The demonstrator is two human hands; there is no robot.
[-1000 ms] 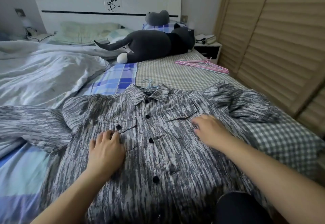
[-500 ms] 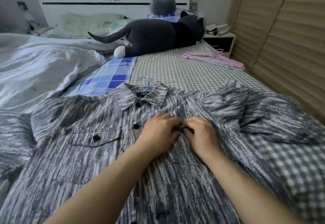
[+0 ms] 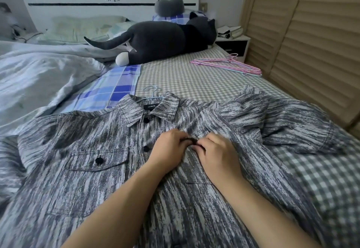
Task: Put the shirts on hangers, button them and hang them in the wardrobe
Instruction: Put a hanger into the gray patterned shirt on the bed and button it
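A grey streaked shirt (image 3: 93, 169) lies front-up on the bed, its placket buttoned near the collar. A light blue hanger (image 3: 153, 91) sits inside it, only the hook showing above the collar. My left hand (image 3: 167, 152) and my right hand (image 3: 216, 158) meet at the shirt's right chest pocket, where both pinch the pocket flap around a black button (image 3: 190, 140). The left chest pocket (image 3: 97, 160) shows its own black button fastened.
A pile of pink and blue hangers (image 3: 229, 65) lies on the checked sheet (image 3: 185, 80) at the far right. A dark plush cat (image 3: 161, 39) lies across the bed's head. A rumpled duvet (image 3: 39, 78) fills the left. Slatted wardrobe doors (image 3: 311, 43) run along the right.
One second ago both hands lay flat and apart on the shirt front. They have come together at the right chest pocket and pinch its flap; my view has moved closer.
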